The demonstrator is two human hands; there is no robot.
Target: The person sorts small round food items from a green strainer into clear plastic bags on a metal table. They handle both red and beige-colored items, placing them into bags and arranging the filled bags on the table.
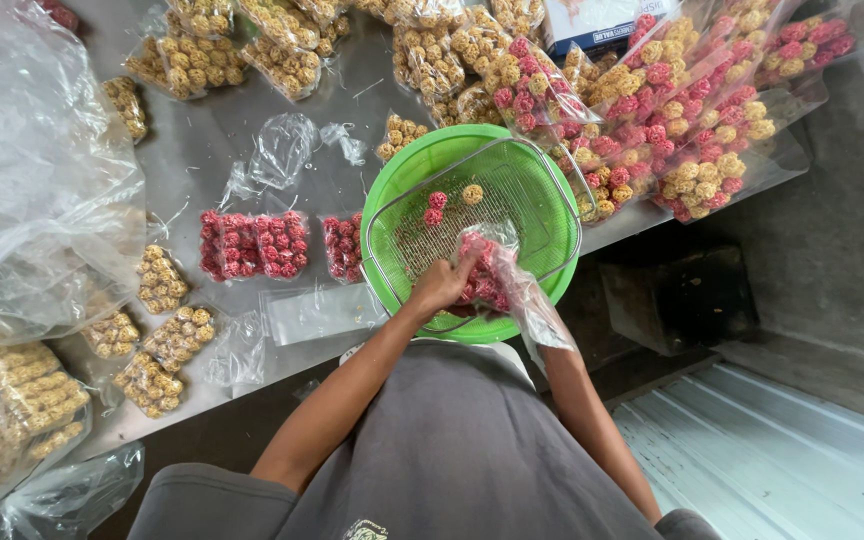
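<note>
Where the green basket (552,215) sits, the left hand (439,285) fills a clear bag (512,285).

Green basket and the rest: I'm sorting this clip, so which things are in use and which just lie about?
In use:
left hand
clear bag of pink balls
green basket with loose balls

Lying about:
filled pink bags
filled yellow bags
mixed bags
empty bags
</note>
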